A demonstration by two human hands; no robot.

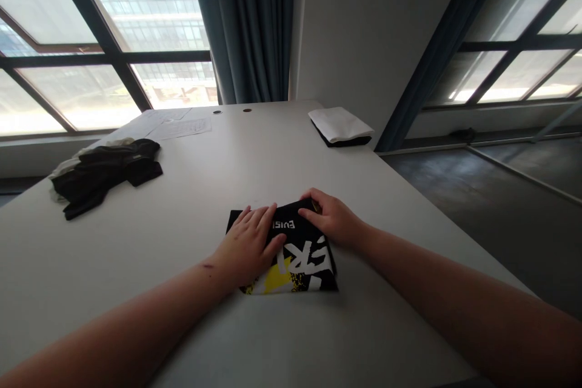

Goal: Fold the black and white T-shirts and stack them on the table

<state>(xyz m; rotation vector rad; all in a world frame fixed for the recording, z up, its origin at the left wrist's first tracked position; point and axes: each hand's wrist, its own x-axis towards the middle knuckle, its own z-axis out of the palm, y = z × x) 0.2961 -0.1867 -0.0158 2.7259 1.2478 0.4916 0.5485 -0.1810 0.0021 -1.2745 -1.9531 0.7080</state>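
A folded black garment (300, 251) with white lettering and a yellow patch of print lies on the white worktop (236, 163), directly in front of the person, near the close edge. The left hand (248, 245) rests on its left part, palm down and fingers extended — its grip is released, pressing on the cloth without clasping it. The right hand (335, 218) has its grip on the far right corner, thumb on top and fingers curled over the edge, with a bit of yellow showing there. Farther off to the left lies a loose heap of dark and pale clothes (107, 170), with printed paper sheets (179, 127) beyond it. A white-and-black folded cloth (341, 125) sits by the worktop's right edge, near the wall.
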